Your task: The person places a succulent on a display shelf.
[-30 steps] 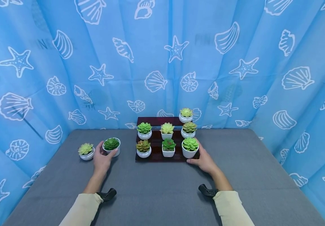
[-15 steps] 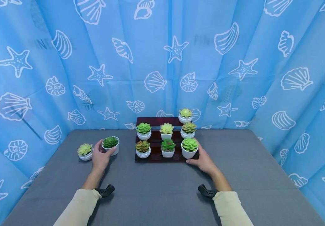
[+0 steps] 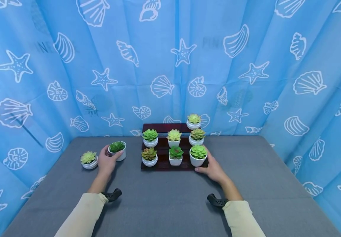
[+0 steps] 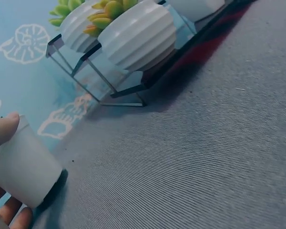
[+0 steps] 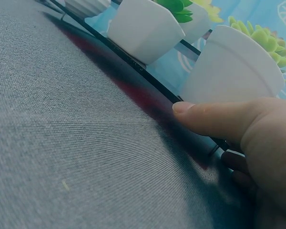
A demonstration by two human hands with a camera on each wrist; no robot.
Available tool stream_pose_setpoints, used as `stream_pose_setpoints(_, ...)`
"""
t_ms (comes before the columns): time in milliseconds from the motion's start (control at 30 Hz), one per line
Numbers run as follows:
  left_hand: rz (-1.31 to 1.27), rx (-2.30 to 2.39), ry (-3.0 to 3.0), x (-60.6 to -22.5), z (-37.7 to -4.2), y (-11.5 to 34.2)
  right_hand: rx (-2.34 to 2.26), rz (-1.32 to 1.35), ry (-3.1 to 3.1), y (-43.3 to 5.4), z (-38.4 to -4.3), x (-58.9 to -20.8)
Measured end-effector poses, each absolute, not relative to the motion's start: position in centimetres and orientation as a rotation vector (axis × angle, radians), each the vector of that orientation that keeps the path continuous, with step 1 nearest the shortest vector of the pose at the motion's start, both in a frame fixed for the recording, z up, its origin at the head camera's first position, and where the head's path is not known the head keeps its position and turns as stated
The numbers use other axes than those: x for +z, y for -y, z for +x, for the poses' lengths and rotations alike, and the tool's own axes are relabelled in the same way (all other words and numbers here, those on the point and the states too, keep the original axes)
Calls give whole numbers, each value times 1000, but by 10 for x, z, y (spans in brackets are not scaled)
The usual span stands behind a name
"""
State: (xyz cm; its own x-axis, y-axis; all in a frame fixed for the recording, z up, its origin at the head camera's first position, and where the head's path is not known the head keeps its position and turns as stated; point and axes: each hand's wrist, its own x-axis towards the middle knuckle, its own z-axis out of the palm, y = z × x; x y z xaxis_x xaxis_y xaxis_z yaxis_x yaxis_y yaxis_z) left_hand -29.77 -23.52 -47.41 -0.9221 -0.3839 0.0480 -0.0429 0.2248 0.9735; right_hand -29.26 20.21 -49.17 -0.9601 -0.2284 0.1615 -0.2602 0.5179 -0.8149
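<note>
In the head view, my left hand (image 3: 106, 162) holds a potted succulent (image 3: 121, 156) with dark green leaves, thumb on the near side of its plain white pot. The left wrist view shows that pot (image 4: 26, 167) leaning, its base close over the grey cloth. A paler succulent (image 3: 89, 160) in a ribbed white pot sits just left of that hand. My right hand (image 3: 215, 168) grips the front right corner of a dark, tiered plant stand (image 3: 163, 162), thumb along the front edge. Right beside the thumb stands a bright green succulent (image 3: 198, 158) in a round white pot.
Several more potted succulents stand on the tiers, including a red-tinged green one (image 3: 175, 157) and a brownish one (image 3: 149, 158) in front, and a pale one (image 3: 194, 121) on top. A blue shell-print curtain (image 3: 164, 49) hangs behind the grey table (image 3: 161, 204).
The pot in my left hand has tipped so that more of its white side shows, and the hand has shifted slightly. My right hand keeps its hold on the stand.
</note>
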Motion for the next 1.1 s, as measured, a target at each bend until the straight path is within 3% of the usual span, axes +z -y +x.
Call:
stream_pose_setpoints(633, 412, -1771, 2288, -437, -327, 233, 1449, 469, 2691, -202, -294, -491)
stream_pose_setpoints(1100, 236, -1814, 2252, -390, -342, 211, 1474, 451, 2699, -202, -294, -493)
